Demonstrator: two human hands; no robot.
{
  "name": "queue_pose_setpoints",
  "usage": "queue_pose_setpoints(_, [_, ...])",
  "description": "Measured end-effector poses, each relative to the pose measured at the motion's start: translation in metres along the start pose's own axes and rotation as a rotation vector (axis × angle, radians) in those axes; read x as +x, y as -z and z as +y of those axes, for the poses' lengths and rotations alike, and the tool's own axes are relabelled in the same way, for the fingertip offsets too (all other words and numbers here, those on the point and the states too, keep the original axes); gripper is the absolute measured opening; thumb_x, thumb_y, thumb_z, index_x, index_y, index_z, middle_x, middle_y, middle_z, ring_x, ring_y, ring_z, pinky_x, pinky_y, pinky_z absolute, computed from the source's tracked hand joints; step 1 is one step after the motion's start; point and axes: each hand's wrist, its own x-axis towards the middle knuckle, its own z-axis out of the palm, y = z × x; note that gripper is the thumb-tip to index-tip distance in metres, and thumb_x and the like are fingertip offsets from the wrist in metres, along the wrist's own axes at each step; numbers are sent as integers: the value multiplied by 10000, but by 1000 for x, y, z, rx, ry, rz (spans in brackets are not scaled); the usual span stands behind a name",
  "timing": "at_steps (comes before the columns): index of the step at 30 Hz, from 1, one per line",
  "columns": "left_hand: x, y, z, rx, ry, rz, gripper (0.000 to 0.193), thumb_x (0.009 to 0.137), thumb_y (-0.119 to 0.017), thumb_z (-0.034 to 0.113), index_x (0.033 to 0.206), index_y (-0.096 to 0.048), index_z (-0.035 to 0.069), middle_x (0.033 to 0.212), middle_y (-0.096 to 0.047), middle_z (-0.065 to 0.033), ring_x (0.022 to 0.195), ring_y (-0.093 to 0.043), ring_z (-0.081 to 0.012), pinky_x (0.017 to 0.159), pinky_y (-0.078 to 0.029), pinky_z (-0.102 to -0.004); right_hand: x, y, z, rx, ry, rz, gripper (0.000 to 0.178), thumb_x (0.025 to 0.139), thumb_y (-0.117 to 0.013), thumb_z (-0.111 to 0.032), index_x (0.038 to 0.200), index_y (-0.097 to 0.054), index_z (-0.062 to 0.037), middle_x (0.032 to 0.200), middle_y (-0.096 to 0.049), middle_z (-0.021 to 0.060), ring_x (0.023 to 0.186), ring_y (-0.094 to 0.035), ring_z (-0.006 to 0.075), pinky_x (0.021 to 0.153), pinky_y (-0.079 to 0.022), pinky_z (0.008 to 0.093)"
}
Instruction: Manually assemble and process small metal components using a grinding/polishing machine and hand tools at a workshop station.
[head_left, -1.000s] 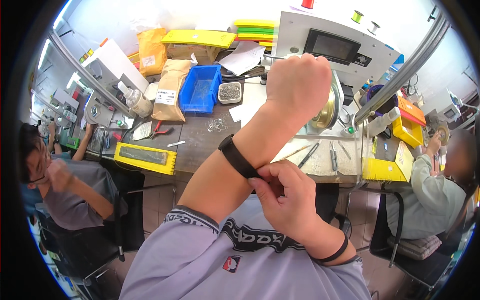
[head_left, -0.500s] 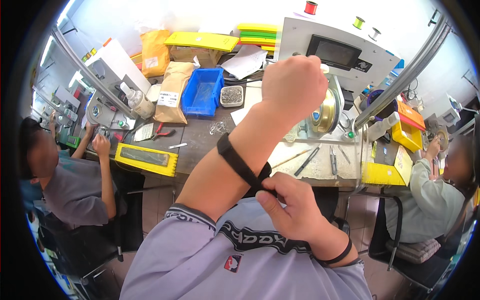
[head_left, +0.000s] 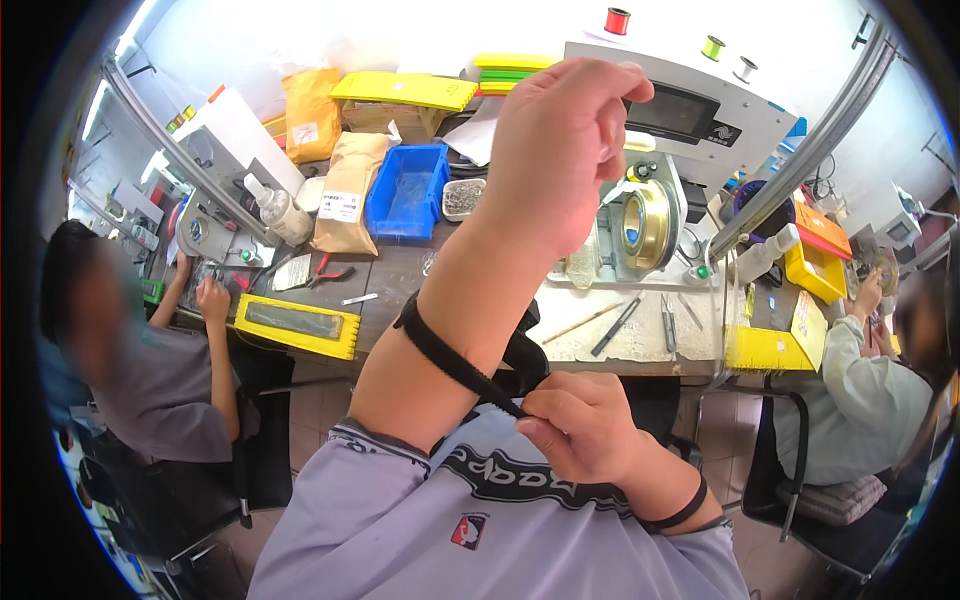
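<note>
My left arm is raised across the middle, and my left hand [head_left: 560, 150] is curled in a loose fist above the bench with nothing seen in it. A black strap [head_left: 445, 358] runs around my left forearm below the elbow bend. My right hand [head_left: 580, 420] pinches the strap's end between thumb and fingers, just in front of my chest. A wider black piece [head_left: 526, 362] of it hangs behind the forearm. Another thin black band [head_left: 684, 508] circles my right forearm.
On the bench are a blue bin [head_left: 408, 195], a brown paper bag [head_left: 350, 190], a yellow tray [head_left: 296, 325], tweezers [head_left: 668, 322] and a machine with a gold wheel [head_left: 648, 225]. Co-workers sit at left [head_left: 160, 370] and right [head_left: 850, 385].
My left hand has shifted left and up, its fist loosening a little. My right hand has drawn the strap end slightly down, and the strap now sits farther down toward the elbow.
</note>
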Motion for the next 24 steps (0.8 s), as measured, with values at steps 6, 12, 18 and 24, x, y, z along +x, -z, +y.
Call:
queue_pose_setpoints(6, [-7, -4, 20, -271, 54, -50, 179, 966, -579, 187, 837, -609, 68, 627, -428, 47, 565, -357, -96, 532, -274, -273, -4, -8, 7, -156, 65, -8, 252, 781, -772, -38, 995, -643, -69, 848, -604, 60, 652, -619, 237, 527, -475, 345])
queue_pose_setpoints(12, [-4, 3, 35, -1185, 223, -414, 218, 940, -556, 167, 747, -552, 67, 645, -403, 18, 597, -329, -105, 572, -283, -281, -7, -6, 17, -37, -29, -2, 280, 764, -746, 15, 1009, -638, -67, 860, -619, 77, 675, -628, 274, 546, -493, 371])
queue_pose_setpoints(18, [-13, -22, 53, -179, -585, -458, 167, 940, -547, 132, 830, -626, 34, 714, -470, 3, 584, -351, -121, 556, -325, -285, -10, -8, -8, 42, 25, -76, 225, 768, -743, -41, 963, -635, -72, 857, -631, 56, 654, -622, 271, 530, -461, 369])
queue_pose_setpoints(24, [-11, -23, 4, 1120, -1827, -222, 114, 775, -715, 66, 805, -608, 93, 639, -515, 13, 504, -454, -157, 482, -353, -271, -12, -14, -34, 156, 18, -118, 218, 774, -742, -27, 963, -634, -35, 858, -658, 94, 606, -593, 273, 511, -458, 361])
